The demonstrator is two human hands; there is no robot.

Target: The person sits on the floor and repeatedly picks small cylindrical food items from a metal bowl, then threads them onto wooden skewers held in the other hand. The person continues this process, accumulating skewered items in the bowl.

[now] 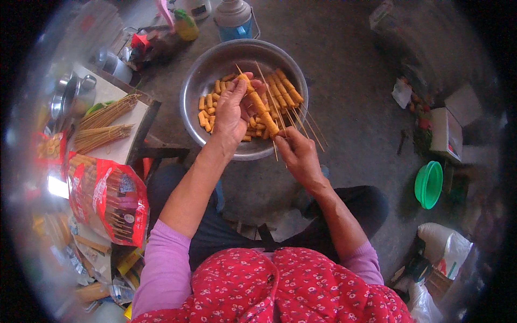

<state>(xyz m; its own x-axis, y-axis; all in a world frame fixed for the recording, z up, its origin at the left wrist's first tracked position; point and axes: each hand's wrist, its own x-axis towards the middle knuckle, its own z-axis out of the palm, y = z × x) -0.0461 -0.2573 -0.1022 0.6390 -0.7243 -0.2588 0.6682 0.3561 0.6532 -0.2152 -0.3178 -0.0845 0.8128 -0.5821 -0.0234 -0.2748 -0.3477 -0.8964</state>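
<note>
My left hand (pixel 234 105) grips the upper part of a bamboo skewer threaded with several golden food rolls (pixel 261 109), its tip poking out above. My right hand (pixel 297 151) pinches the skewer's lower end by the last roll and also holds a bare bamboo skewer (pixel 268 87) that slants up beside it. Both hands are over a large steel basin (pixel 194 133). Loose short rolls (pixel 206 117) lie in the basin's left and lower part. Filled skewers (pixel 282 91) rest at its right side, with their bare stick ends over the rim.
At left, a table (pixel 139 117) carries bundles of bamboo skewers (pixel 107 135) and a red-and-clear bag of skewered food (pixel 109 198). A blue thermos (pixel 236 24) stands beyond the basin. On the right are a green plastic basin (pixel 429 185), an open white box (pixel 446 133) and plastic bags (pixel 442 246).
</note>
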